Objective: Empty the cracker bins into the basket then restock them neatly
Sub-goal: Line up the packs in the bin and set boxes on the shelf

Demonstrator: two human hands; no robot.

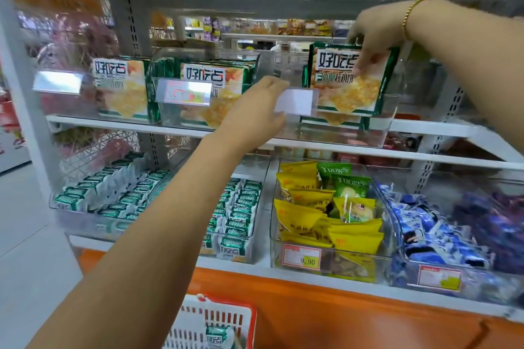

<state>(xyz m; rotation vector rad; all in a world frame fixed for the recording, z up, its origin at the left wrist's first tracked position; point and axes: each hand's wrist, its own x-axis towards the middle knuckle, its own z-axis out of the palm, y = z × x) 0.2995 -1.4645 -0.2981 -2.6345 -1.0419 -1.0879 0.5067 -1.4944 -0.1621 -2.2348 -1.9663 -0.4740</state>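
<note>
Head view: three clear bins are standing along the upper shelf (425,128) front edge. The left bin (71,110) and middle bin (170,113) are looking full, while the right bin (380,133) is showing two packs. The right hand (371,37) is pinching the top of one cracker pack (340,85) there, and the left hand (255,113) is gripping that bin's front wall. The basket (226,317) below is showing one small pack (217,334) (mostly cropped), so I am judging emptying or restocking unclear

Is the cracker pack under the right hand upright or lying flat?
Upright: the cracker pack stands in the clear bin, front facing out; the right hand grips its top.
</note>
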